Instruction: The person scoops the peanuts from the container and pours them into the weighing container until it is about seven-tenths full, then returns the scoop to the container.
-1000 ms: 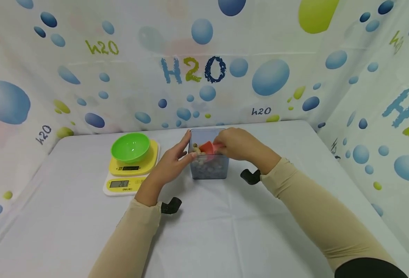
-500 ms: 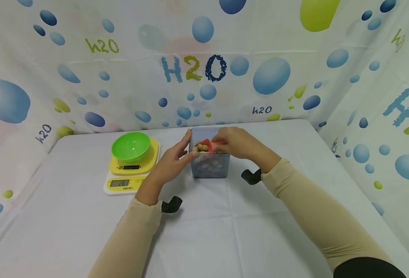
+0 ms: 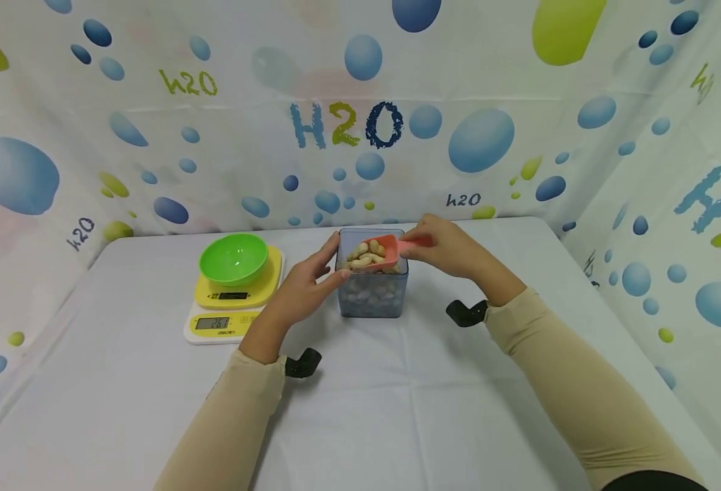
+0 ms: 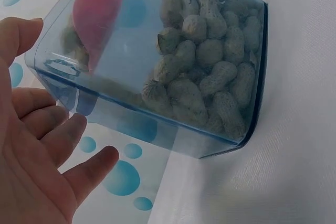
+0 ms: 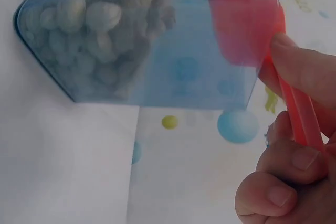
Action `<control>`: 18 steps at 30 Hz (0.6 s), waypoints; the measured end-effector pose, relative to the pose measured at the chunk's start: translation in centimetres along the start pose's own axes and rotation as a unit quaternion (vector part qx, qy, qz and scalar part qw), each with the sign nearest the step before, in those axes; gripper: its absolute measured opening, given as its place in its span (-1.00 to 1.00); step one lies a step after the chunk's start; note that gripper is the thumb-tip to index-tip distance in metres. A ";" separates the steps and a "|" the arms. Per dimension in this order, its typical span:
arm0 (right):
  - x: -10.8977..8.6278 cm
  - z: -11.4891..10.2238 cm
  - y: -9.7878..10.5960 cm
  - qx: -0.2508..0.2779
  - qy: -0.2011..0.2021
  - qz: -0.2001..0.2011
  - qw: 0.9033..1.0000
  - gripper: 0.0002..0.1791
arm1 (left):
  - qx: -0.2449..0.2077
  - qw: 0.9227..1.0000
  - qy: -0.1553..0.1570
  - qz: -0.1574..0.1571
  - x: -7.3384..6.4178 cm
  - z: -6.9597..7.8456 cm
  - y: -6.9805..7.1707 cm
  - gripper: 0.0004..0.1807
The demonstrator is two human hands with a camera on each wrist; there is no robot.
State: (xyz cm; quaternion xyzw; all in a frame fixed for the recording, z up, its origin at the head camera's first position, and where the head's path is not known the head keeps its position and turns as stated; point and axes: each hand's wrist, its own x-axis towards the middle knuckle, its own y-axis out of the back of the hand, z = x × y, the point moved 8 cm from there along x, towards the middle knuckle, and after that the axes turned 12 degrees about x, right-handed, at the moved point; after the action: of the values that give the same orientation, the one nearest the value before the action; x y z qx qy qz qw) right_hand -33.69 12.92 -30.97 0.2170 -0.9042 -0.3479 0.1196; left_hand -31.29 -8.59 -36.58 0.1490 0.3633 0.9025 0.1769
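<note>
A clear bluish plastic container (image 3: 373,300) stands on the table, its lower part filled with unshelled peanuts (image 4: 210,56). My right hand (image 3: 446,249) grips the handle of a red scoop (image 3: 391,251). Heaped with peanuts, the scoop's bowl sits at the level of the container's rim, inside its opening. In the right wrist view, thumb and fingers wrap the red handle (image 5: 302,108) just outside the container wall. My left hand (image 3: 305,283) rests against the container's left side, thumb near the front corner of the rim, with the fingers extended and spread along the wall.
To the left stands a yellow and white kitchen scale (image 3: 228,320) with a lit display and a green bowl (image 3: 234,259) on its platform. A white cloth (image 3: 360,409) covers the table. Behind it hangs a white curtain (image 3: 225,150) with blue and green spots.
The scoop has risen from down among the peanuts to the rim, now carrying a heap. My right hand has moved up and right with it; the left hand stays at the container.
</note>
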 end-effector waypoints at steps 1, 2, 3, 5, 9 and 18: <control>-0.1 0.2 0.2 0.002 0.000 0.004 1.000 -0.57 | 0.001 1.000 0.003 0.001 0.0 0.0 0.0 -0.21; -0.2 0.3 0.3 0.005 0.000 0.007 1.000 -0.57 | 0.001 1.000 0.004 0.001 0.0 -0.1 0.0 -0.21; -0.3 0.4 0.4 0.009 -0.002 0.009 1.000 -0.56 | 0.001 1.000 0.005 0.002 0.1 -0.1 -0.1 -0.21; -0.3 0.6 0.5 0.011 -0.003 0.010 1.000 -0.55 | 0.000 1.000 0.007 0.004 0.0 -0.3 -0.1 -0.21; -0.2 0.6 0.4 0.012 -0.005 0.012 1.000 -0.54 | -0.002 1.000 0.005 0.005 0.0 -0.6 -0.1 -0.20; -0.2 0.4 0.9 0.007 -0.001 0.033 0.999 -0.53 | 0.023 1.000 0.011 0.003 -0.3 -0.3 0.6 -0.16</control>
State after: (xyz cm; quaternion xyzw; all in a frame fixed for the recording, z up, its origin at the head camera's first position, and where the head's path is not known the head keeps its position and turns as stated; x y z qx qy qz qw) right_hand -33.97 13.84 -30.64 0.1878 -0.9135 -0.3375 0.1281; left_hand -31.29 -9.27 -36.40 0.1439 0.3854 0.8961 0.1665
